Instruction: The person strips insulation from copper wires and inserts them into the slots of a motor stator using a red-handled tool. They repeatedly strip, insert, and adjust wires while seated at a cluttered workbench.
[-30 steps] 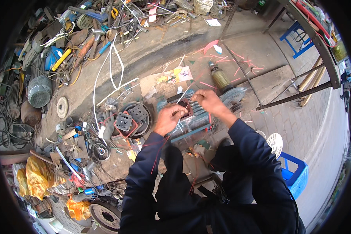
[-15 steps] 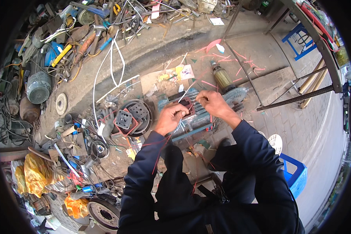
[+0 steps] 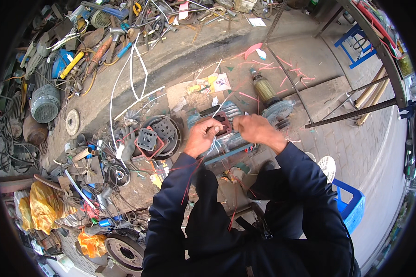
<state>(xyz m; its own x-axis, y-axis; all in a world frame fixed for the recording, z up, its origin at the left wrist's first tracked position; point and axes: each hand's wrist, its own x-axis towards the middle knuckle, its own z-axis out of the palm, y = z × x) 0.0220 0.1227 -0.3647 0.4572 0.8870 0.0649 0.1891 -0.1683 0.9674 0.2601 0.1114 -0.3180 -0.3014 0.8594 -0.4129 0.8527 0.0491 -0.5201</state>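
Observation:
An electric motor [image 3: 235,111] with a finned blue-grey casing lies on the ground before me, its dark red terminal box [image 3: 224,121] standing open on the side between my hands. At the box's left edge my left hand [image 3: 201,137] pinches thin wires, thumb against fingers. Light blue wires [image 3: 214,147] hang below that hand, and thin red wires [image 3: 186,184] trail down past my left sleeve. My right hand [image 3: 259,131] is at the right of the box, fingers curled together and smeared by motion. Whatever it holds is hidden.
Left of the motor sits a round metal pan [image 3: 174,150] with grey square blocks. A yellowish cylinder with a shaft [image 3: 266,90] lies beyond my right hand. A rebar frame [image 3: 351,115] and a blue crate [image 3: 351,210] stand at right. Tools and scrap crowd the far and left sides.
My right hand has shifted slightly down and right, its fingers now blurred. My left hand has stayed almost in place with the wires.

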